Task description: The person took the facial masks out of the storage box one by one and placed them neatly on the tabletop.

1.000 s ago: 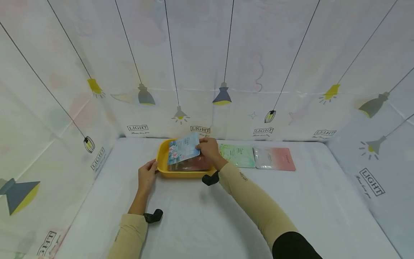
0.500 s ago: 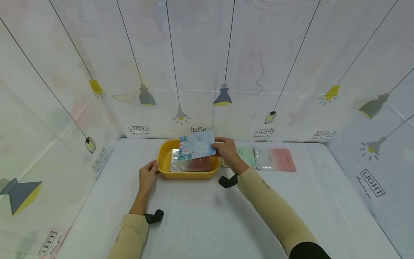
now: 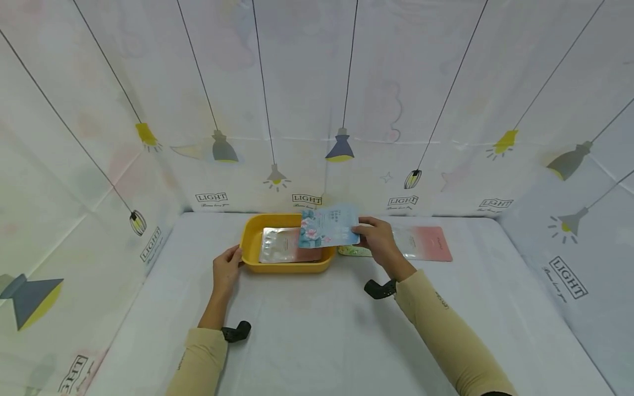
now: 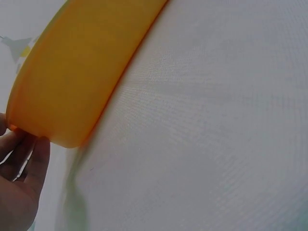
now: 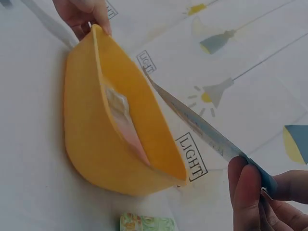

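My left hand (image 3: 227, 269) pinches the left end of a yellow plastic basin (image 3: 287, 268), thumb at the rim and fingers under it in the right wrist view. Inside the basin lies a silver-and-pink sheet mask packet (image 3: 277, 245). Between thumb and fingers my right hand (image 3: 380, 242) holds a light blue floral sheet mask packet (image 3: 329, 226) by its right edge. That packet is raised and tilted, overlapping the basin's right end in the head view. Seen nearly edge-on in the right wrist view, the blue packet (image 5: 192, 120) stands apart from the basin's wall.
Right of the basin, a green packet (image 3: 354, 251) lies on the white-covered table (image 3: 307, 330), mostly hidden behind the blue packet and right hand. Beyond it lies a silver-and-red packet (image 3: 431, 242). A lamp-printed curtain (image 3: 297, 110) rises behind the table's far edge.
My right hand has carried the blue packet rightward from over the basin's left half to its right end, uncovering the silver-and-pink packet. My left hand keeps its place on the basin.
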`<state>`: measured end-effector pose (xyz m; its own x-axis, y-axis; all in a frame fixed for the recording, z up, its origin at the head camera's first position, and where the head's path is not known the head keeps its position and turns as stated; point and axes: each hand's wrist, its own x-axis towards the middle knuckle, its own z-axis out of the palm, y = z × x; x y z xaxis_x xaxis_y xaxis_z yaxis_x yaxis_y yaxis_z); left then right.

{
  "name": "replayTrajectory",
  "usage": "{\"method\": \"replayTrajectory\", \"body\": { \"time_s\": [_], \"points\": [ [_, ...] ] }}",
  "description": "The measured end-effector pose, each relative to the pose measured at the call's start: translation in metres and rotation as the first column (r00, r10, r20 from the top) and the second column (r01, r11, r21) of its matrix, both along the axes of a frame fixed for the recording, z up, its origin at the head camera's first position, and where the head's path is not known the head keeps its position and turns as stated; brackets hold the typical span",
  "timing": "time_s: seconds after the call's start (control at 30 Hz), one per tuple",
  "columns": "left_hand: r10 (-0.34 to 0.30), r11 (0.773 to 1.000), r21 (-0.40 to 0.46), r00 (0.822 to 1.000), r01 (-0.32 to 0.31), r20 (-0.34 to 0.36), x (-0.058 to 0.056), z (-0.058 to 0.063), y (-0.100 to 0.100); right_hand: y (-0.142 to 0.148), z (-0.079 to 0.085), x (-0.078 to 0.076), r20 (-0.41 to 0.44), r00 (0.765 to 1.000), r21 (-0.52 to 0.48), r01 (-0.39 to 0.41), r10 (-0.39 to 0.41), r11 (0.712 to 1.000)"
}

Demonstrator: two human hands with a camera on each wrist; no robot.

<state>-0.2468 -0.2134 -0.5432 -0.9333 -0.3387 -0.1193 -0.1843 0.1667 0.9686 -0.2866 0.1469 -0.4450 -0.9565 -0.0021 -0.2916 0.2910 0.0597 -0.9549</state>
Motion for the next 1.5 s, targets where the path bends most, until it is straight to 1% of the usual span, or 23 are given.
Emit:
{"method": "replayTrajectory", "body": {
  "time_s": [0.2,0.3,0.53,0.67,0.8,0.93,1.07,1.23,1.3,1.5],
  "points": [
    [-0.004,1.000,-0.002,1.000,0.004,-0.020,0.000,0.000,0.000,0.028,-0.011,0.013,0.026,1.000,-0.052,0.013,-0.012,0.999],
    [-0.006,1.000,-0.004,1.000,0.006,-0.026,0.000,0.001,0.001,0.040,-0.016,0.018,0.026,1.000,-0.066,0.015,-0.014,0.998],
    [-0.002,1.000,-0.002,1.000,0.002,-0.016,0.001,0.003,0.001,0.063,-0.023,0.031,0.046,0.999,-0.092,0.028,-0.024,0.995],
    [-0.010,1.000,-0.002,1.000,0.010,-0.006,0.001,0.002,0.000,0.077,-0.030,0.038,0.061,0.998,-0.094,0.039,-0.033,0.995],
    [-0.018,1.000,-0.001,1.000,0.018,-0.022,0.002,0.001,0.000,0.090,-0.039,0.042,0.073,0.997,-0.084,0.042,-0.036,0.996],
    [-0.028,1.000,0.001,0.998,0.028,-0.048,0.001,0.001,-0.001,0.097,-0.048,0.046,0.098,0.995,-0.065,0.041,-0.034,0.997],
    [-0.037,0.999,-0.010,0.998,0.036,-0.048,0.001,0.001,-0.001,0.103,-0.058,0.050,0.117,0.992,-0.061,0.047,-0.039,0.997],
    [-0.039,0.999,-0.019,0.998,0.038,-0.058,0.002,0.001,-0.002,0.105,-0.068,0.056,0.122,0.992,-0.051,0.021,-0.015,0.998],
    [-0.039,0.999,-0.017,0.997,0.038,-0.059,0.002,0.001,-0.003,0.105,-0.071,0.058,0.122,0.993,-0.039,0.002,0.003,0.999],
    [-0.038,0.999,-0.022,0.998,0.037,-0.053,0.002,-0.001,-0.002,0.103,-0.078,0.061,0.125,0.992,0.018,-0.011,0.009,1.000]
  ]
}}
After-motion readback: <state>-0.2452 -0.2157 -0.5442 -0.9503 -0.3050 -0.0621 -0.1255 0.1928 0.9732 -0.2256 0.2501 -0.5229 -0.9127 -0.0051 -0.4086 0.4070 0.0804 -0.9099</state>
